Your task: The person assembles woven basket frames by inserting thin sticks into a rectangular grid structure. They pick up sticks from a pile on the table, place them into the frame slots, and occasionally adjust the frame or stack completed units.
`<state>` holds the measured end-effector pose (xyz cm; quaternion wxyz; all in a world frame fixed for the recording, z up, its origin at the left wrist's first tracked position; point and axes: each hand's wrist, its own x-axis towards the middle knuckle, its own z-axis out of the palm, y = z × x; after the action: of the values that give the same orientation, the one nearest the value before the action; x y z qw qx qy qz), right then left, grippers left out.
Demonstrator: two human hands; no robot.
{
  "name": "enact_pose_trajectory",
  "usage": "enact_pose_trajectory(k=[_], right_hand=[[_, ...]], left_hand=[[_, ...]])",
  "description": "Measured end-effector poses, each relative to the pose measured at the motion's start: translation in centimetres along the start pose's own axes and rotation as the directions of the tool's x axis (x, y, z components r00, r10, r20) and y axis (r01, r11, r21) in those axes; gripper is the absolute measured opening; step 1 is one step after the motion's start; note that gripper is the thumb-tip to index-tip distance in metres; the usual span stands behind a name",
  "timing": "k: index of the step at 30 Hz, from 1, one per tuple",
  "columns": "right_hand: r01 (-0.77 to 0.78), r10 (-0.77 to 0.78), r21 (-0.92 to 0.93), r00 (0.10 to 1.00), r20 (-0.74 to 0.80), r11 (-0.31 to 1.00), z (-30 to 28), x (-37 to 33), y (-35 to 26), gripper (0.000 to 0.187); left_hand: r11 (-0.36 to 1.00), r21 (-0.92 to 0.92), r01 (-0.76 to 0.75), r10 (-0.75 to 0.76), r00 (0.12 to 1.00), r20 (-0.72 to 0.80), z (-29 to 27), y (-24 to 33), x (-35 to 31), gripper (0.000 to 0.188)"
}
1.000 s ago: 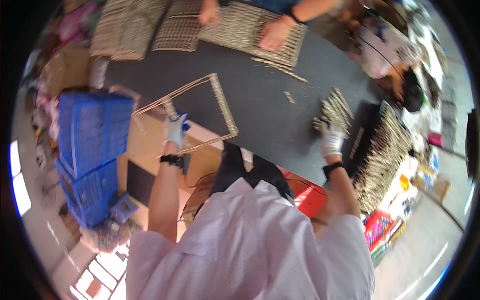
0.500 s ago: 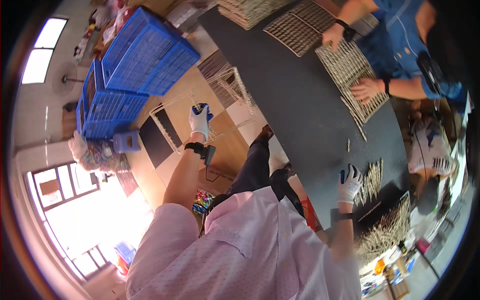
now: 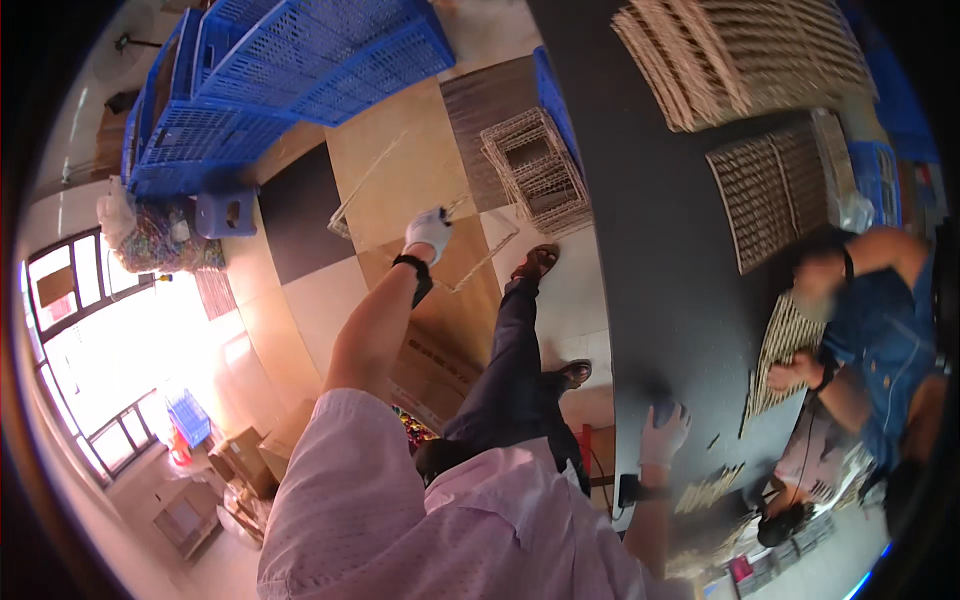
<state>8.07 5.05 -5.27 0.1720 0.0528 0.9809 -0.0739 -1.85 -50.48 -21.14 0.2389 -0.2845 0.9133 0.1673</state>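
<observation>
My left hand [image 3: 428,232], in a white and blue glove, reaches out over the floor with its fingers closed on a thin rectangular frame [image 3: 487,260] that looks wrapped in twine. Part of that frame is pale and hard to trace against the floor tiles. Over the near edge of the dark table, my right hand [image 3: 665,435], gloved likewise, is slightly blurred with its fingers apart and nothing in them. Short twisted tan pieces [image 3: 710,490] lie on the table beside it.
Similar frames [image 3: 570,205] are stacked on the floor by the dark table [image 3: 650,250]. Woven panels [image 3: 750,60] pile up at its far end. Across it a co-worker's hands rest on another panel [image 3: 785,345]. Blue crates [image 3: 370,70] and a blue stool [image 3: 228,214] stand left.
My view has swung, bringing the stacked frames and far panels more into sight. The frame in my left hand has turned and moved clear of the floor stack. My right hand has drawn toward the table's near edge.
</observation>
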Motion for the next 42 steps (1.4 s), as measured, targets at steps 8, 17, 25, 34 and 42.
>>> enact_pose_trajectory(k=[8,17,25,34,42], right_hand=[[-0.226,0.234,-0.092,0.968,0.087,0.97,-1.4,0.6,-3.0,0.039],[-0.346,0.37,-0.181,0.921,0.119,0.921,-1.6,1.6,-3.9,0.028],[-0.408,0.428,-0.17,0.898,0.1,0.897,-1.7,1.8,-4.3,0.023],[-0.504,0.513,-0.099,0.851,0.112,0.858,-1.8,1.4,-6.9,0.023],[-0.429,0.494,-0.287,0.842,0.215,0.856,-1.3,3.4,-5.3,0.032]], left_hand=[[0.969,0.076,-0.234,0.217,0.959,0.179,5.0,10.2,12.4,0.031],[0.933,0.079,-0.352,0.292,0.865,0.408,12.1,14.4,22.9,0.031],[0.924,-0.004,-0.382,0.348,0.838,0.42,17.4,15.1,28.3,0.033],[0.908,0.201,-0.367,0.326,0.922,0.21,17.0,18.6,26.0,0.05],[0.891,-0.262,-0.37,0.425,0.884,0.197,20.1,12.6,8.6,0.039]])
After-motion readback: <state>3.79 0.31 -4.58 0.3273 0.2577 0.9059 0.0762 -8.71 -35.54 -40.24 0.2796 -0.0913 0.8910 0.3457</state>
